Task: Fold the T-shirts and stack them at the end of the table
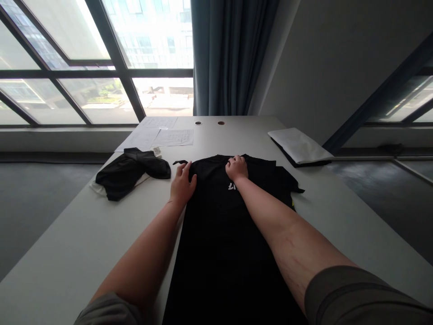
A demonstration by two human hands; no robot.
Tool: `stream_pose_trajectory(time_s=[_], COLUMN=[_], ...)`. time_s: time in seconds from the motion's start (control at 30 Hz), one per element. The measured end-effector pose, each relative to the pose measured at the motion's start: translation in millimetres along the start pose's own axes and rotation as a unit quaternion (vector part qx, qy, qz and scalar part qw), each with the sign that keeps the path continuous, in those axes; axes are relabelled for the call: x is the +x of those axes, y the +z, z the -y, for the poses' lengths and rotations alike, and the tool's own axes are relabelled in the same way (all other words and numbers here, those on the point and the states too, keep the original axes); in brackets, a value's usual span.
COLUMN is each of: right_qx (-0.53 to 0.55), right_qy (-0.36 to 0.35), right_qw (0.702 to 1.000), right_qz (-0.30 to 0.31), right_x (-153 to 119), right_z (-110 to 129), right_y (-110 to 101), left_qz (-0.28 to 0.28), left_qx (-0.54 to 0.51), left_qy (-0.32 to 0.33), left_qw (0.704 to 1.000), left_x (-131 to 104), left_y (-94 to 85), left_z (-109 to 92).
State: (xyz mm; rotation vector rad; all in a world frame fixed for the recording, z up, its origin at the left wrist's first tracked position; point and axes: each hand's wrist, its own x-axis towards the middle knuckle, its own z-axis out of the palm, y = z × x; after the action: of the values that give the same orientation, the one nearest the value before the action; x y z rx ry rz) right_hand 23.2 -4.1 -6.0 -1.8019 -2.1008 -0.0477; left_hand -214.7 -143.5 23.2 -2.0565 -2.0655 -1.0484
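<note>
A black shirt point(233, 243) with small white lettering lies spread on the white table, its collar end away from me. At its upper left edge, beside the left shoulder, my left hand point(183, 184) rests with its fingers apart. My right hand point(237, 168) is on the shirt near the collar, above the lettering, its fingers curled against the cloth; whether they pinch it is hard to see. The shirt's right sleeve point(287, 178) sticks out to the right.
On the white table point(84, 239), a crumpled black and white cloth point(131, 174) lies at the left. Printed papers point(176, 136) are at the back left. A white folded item point(297, 145) over something black sits at the back right. Windows and a blue curtain point(226, 58) stand behind.
</note>
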Motion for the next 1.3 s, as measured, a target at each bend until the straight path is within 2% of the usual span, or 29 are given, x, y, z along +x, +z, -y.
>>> stream_pose_trajectory(time_s=[0.1,0.2,0.27,0.37,0.47,0.53,0.6,0.67,0.8,0.93,1.03,1.2,1.3], right_qx=[0.032,0.128,0.206,0.282,0.278,0.252,0.237,0.223,0.165,0.155,0.183,0.164,0.128], right_qy=[-0.067,-0.116,-0.084,0.029,0.083,0.079,0.081,0.085,0.051,0.052,0.038,0.012,0.000], right_qw=[0.997,0.984,0.975,0.953,0.940,0.945,0.944,0.945,0.967,0.981,0.981,0.986,0.992], right_qz=[-0.028,-0.038,-0.013,0.102,0.179,0.192,0.213,0.225,0.186,0.105,0.052,0.002,0.002], right_x=[-3.7,-7.8,-9.6,-10.6,-11.3,-12.3,-14.3,-17.7,-31.2,-45.7,-49.8,-48.0,-48.6], right_z=[4.1,17.3,30.8,50.8,62.1,64.5,65.1,65.7,66.9,62.2,55.8,50.0,52.1], right_y=[-5.3,-13.6,-20.5,-29.5,-32.8,-32.0,-30.8,-30.2,-27.9,-21.6,-18.2,-16.0,-16.2], left_qz=[0.040,0.090,0.123,0.167,0.148,0.136,0.151,0.169,0.182,0.204,0.220,0.224,0.229], left_qx=[0.022,0.056,0.062,0.037,0.031,0.047,0.058,0.060,0.057,-0.007,-0.069,-0.112,-0.106], left_qy=[0.116,0.204,0.233,0.246,0.171,0.079,-0.007,-0.053,-0.040,0.050,0.091,0.118,0.140], left_qw=[0.992,0.973,0.963,0.954,0.974,0.986,0.987,0.982,0.981,0.978,0.969,0.961,0.958], left_x=[-3.1,-8.2,-10.4,-11.1,-10.6,-10.6,-10.9,-11.1,-11.2,-11.4,-11.4,-10.8,-10.2], left_y=[4.8,8.5,9.2,7.8,5.3,3.9,3.2,2.9,1.8,-3.7,-8.1,-9.1,-10.6], left_z=[-4.9,-5.7,-5.0,-3.1,0.3,3.6,7.0,9.6,13.3,24.6,36.1,42.2,40.7])
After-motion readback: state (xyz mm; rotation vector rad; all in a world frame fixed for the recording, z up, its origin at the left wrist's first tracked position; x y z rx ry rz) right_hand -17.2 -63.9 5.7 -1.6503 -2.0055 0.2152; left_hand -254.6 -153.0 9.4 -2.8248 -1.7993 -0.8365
